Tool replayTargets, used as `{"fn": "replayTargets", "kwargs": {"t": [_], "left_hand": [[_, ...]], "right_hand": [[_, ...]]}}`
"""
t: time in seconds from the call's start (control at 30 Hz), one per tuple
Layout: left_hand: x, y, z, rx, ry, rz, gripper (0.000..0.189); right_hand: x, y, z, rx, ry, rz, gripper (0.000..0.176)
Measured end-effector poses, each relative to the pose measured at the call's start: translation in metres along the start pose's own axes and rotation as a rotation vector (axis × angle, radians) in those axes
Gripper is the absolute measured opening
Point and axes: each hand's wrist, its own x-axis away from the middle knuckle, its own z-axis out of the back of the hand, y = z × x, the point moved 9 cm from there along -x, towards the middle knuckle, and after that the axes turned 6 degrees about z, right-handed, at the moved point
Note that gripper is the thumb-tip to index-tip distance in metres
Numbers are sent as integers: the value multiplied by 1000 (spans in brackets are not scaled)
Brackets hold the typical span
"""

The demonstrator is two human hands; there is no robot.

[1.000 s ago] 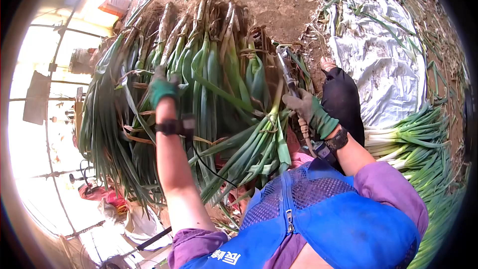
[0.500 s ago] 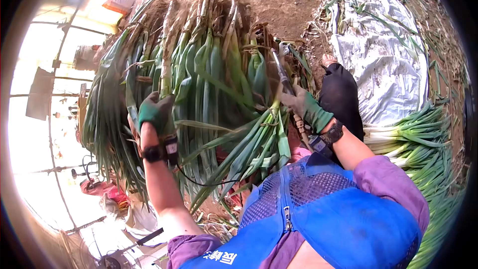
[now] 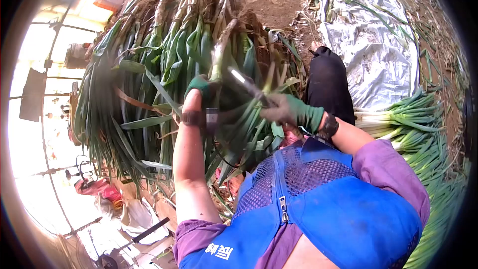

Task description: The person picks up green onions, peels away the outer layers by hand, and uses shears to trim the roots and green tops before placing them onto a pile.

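Note:
My left hand [image 3: 203, 87], in a green and dark glove, is closed round a leek [image 3: 220, 52] whose rooted end points up. To its right, my right hand [image 3: 286, 110], gloved the same way, grips a wand-like tool [image 3: 248, 83] with a bright metal tip. The tip points toward the leek. Below and between the hands lie loose green leaves, blurred by motion. Behind them spreads a large pile of leeks [image 3: 191, 55] with soil on their roots.
A white sheet [image 3: 371, 55] lies on the soil at the upper right. Cleaned leeks [image 3: 413, 119] are heaped at the right. A dark-clad leg [image 3: 329, 82] is beside the sheet. Red and white bags [image 3: 134, 216] lie at the lower left.
My left hand has moved right, away from the left part of the pile, with a leek in it. My right hand and the tool have shifted left and slightly down, closer to the left hand.

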Motion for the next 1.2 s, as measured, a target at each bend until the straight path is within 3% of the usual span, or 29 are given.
{"fn": "replayTargets", "kwargs": {"t": [0.1,0.2,0.3,0.33,0.43,0.47,0.57,0.63,0.9,0.97,1.07,1.2], "left_hand": [[-9,-9,-13,223,-216,52,33],[-7,-11,-13,449,-360,-75,38],[4,-8,-6,279,-164,-25,41],[18,7,2,115,-88,-22,44],[-8,-6,-5,51,-42,-25,45],[-19,-10,-6,80,-49,-57,45],[-27,-16,-5,149,-45,-99,44],[2,4,1,162,-12,-68,43],[-27,-9,-14,183,65,-61,34],[-16,3,-4,-3,230,-99,43],[-5,14,-1,-65,248,-64,50],[-7,19,1,-187,345,-13,55]], "right_hand": [[16,-11,-8,3,14,-23,49],[14,-17,1,-51,106,-7,55],[16,-31,-13,59,20,108,53],[20,-44,-18,73,-30,96,53],[18,-34,-23,165,-105,-79,56],[20,-44,-22,229,-105,-33,55],[18,-38,-22,256,-45,64,51],[13,-35,-17,296,-25,5,50],[-57,-9,28,280,256,-73,53],[-47,-15,17,255,188,-44,57],[-17,-36,-4,408,79,-15,63],[-12,-18,7,371,155,-128,61]]}}
